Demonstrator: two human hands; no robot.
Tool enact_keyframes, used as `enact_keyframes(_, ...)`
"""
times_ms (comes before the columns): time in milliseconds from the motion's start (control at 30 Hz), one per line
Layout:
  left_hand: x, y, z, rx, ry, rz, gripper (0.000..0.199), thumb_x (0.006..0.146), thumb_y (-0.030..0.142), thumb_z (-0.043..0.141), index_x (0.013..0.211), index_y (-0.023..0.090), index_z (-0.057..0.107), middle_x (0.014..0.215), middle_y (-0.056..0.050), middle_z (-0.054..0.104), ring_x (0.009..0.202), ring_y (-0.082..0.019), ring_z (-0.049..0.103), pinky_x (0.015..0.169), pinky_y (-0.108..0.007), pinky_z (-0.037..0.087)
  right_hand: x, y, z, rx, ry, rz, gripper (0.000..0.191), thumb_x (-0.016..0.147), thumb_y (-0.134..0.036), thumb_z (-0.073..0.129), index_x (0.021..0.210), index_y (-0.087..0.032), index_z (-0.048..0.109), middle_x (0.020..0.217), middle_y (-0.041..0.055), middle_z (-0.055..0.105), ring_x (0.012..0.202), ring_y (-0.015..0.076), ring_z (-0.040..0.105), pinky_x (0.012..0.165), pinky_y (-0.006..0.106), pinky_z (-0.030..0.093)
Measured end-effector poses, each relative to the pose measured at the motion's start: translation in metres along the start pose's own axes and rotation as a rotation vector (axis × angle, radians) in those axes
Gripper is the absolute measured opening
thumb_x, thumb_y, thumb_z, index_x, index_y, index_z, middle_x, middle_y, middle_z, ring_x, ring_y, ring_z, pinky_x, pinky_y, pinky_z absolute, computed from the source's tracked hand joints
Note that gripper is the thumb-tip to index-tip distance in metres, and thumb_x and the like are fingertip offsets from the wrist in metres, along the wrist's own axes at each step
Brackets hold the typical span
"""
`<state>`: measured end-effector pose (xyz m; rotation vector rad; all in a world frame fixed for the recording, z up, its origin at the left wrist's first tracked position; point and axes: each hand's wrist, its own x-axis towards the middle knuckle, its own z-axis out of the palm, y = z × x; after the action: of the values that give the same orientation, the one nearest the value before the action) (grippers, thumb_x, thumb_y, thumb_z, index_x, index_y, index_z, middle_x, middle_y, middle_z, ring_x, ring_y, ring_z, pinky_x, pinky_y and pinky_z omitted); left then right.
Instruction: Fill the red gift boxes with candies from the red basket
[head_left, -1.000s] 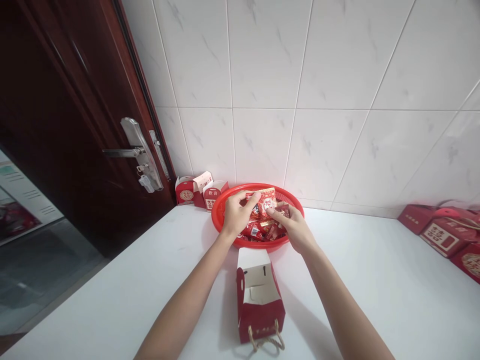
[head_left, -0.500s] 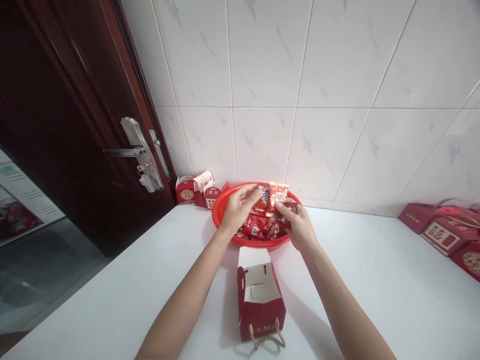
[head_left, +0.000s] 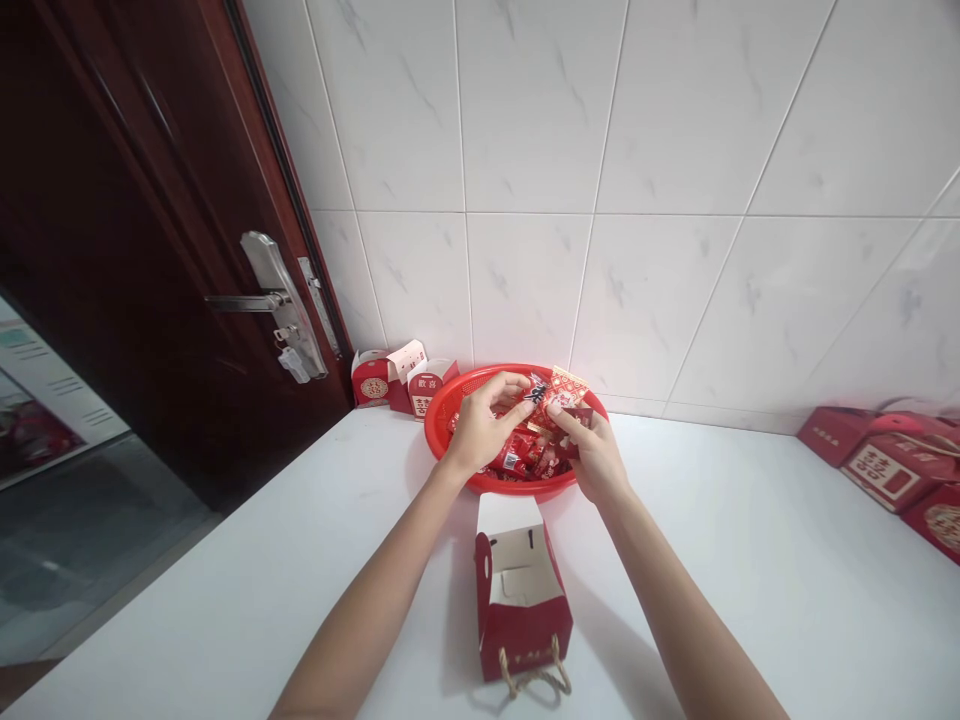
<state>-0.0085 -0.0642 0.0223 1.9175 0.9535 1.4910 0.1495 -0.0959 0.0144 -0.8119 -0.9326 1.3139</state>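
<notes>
Over a red plastic basket [head_left: 442, 440] of wrapped snacks, my two hands are close together. My left hand [head_left: 486, 418] is closed on a red snack packet [head_left: 535, 390] with dark lettering. Between thumb and fingers of my right hand [head_left: 596, 450] are a red-and-gold patterned packet [head_left: 568, 388] and a dark red packet [head_left: 576, 418]. More red packets [head_left: 517, 455] lie in the basket beneath. In front of the basket stands an open dark red gift box [head_left: 525, 625], white inside, with a rope handle [head_left: 536, 680] hanging at its near side.
Small red gift boxes [head_left: 426, 390] stand at the back left by the wall. Several closed red boxes [head_left: 892, 460] sit at the far right of the white table [head_left: 300, 590]. A dark wooden door [head_left: 172, 200] with a metal handle [head_left: 247, 303] is at left.
My left hand has shifted right, bringing its packet up against those in my right hand. The patterned packet has tilted to the right. The open box has stayed put.
</notes>
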Motion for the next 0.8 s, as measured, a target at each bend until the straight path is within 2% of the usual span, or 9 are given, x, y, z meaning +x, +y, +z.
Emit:
enact_keyframes(133,0.0,-0.002,0.005,-0.117,-0.011,-0.015,0.022,0.083,0.034,0.07,0.099,0.019,0.072,0.103,-0.007,0.076,0.097,-0.022,0.071,0.092,-0.035,0.056,-0.001,0.001,0.002,0.034,-0.046,0.004,0.04,0.064,-0.043,0.088,0.089,-0.019,0.066,0.067,0.0002,0.065,0.053,0.0151,0.06,0.043,0.025,0.044)
enact_keyframes(267,0.0,-0.001,0.006,-0.193,0.016,-0.053,0.03,0.082,0.04,0.071,0.102,0.018,0.074,0.111,-0.009,0.076,0.104,-0.024,0.07,0.095,-0.038,0.055,-0.003,0.002,0.004,0.08,-0.016,0.019,0.041,0.061,-0.041,0.089,0.088,-0.02,0.066,0.067,-0.0007,0.064,0.056,0.0165,0.061,0.045,0.026,0.044)
enact_keyframes(367,-0.001,0.001,0.007,-0.149,-0.001,-0.049,0.034,0.084,0.04,0.07,0.11,0.019,0.073,0.12,-0.009,0.073,0.112,-0.025,0.067,0.099,-0.038,0.053,-0.004,0.004,0.006,0.078,0.029,0.009,0.039,0.062,-0.044,0.089,0.084,-0.02,0.066,0.071,0.0007,0.066,0.06,0.017,0.062,0.047,0.027,0.045)
enact_keyframes(500,-0.003,-0.001,0.006,-0.031,-0.071,-0.007,0.044,0.08,0.033,0.075,0.122,0.022,0.069,0.129,-0.008,0.069,0.121,-0.026,0.062,0.105,-0.039,0.049,-0.004,0.005,0.006,0.045,0.045,-0.008,0.038,0.064,-0.048,0.087,0.081,-0.02,0.068,0.074,0.0022,0.068,0.063,0.0172,0.064,0.049,0.027,0.048)
enact_keyframes(633,-0.001,-0.004,0.002,0.029,-0.066,0.01,0.043,0.08,0.03,0.073,0.122,0.021,0.069,0.13,-0.008,0.068,0.123,-0.026,0.061,0.109,-0.04,0.046,-0.001,0.001,0.003,0.004,0.006,-0.007,0.043,0.063,-0.05,0.087,0.085,-0.019,0.067,0.077,0.0029,0.068,0.064,0.0177,0.064,0.045,0.026,0.048)
enact_keyframes(800,0.003,-0.001,-0.009,0.04,-0.063,0.002,0.046,0.078,0.031,0.075,0.122,0.02,0.069,0.131,-0.008,0.068,0.124,-0.027,0.061,0.108,-0.041,0.048,0.005,-0.01,-0.01,-0.067,0.07,-0.018,0.052,0.057,-0.055,0.088,0.086,-0.017,0.068,0.079,0.0046,0.069,0.058,0.0162,0.063,0.038,0.024,0.044)
